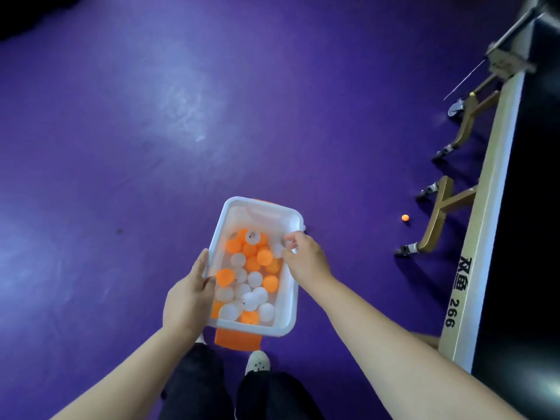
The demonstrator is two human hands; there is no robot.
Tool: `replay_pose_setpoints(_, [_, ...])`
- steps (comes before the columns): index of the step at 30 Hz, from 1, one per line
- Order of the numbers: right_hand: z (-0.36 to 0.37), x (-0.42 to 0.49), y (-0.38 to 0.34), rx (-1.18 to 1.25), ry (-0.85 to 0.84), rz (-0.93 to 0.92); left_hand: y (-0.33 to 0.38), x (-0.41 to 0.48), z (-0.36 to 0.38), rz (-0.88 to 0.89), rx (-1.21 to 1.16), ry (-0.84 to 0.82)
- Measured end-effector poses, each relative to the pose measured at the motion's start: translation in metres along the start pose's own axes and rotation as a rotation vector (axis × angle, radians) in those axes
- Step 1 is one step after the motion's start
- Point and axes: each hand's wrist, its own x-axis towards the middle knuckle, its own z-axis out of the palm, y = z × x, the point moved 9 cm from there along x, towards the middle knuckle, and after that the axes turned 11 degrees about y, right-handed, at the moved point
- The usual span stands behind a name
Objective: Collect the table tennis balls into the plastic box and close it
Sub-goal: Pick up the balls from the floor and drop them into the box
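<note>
Step in hand, as I judge it: collecting, near its end, with closing not yet begun. The plastic box [290,298] is held up above the floor [136,153] in front of the person, open at the top, and holds a mixed load of white and orange table tennis balls [255,279] covering its near half. My left hand [188,291] holds the box by its left long wall, thumb hooked over the rim and fingers laid along the outside. My right hand [306,259] is over the right rim with its fingers drawn together; I cannot tell whether they pinch a ball, the rim, or nothing. One stray orange ball [405,217] lies on the floor, well apart from the box, just beside a wheeled leg [436,225] of the table tennis table [485,237]. The next move calls for going to that ball, picking it up with the right hand and dropping it in while the left keeps the box level. No lid is in view; orange latch flaps [239,338] hang at both ends of the box. Surface: smooth purple sports flooring, with glare patches and a small dark mark. The table runs along the right edge, its side printed with characters and "266".
</note>
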Motion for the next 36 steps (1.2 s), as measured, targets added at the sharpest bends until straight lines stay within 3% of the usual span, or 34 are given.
replay_pose_setpoints(9, [-0.065,0.091,-0.02,0.156,0.23,0.195,0.111,0.133,-0.002,0.153,0.061,-0.081])
replay_pose_setpoints(20, [-0.064,0.182,-0.059,0.336,0.336,0.386,0.228,0.262,0.007,0.362,0.226,-0.23])
replay_pose_setpoints(27, [-0.076,0.224,0.008,0.392,0.458,0.567,0.287,0.31,0.06,0.419,0.31,-0.25])
replay_pose_setpoints(36, [-0.066,0.299,0.115,0.399,0.411,0.803,0.338,0.375,0.15,0.38,0.415,-0.206])
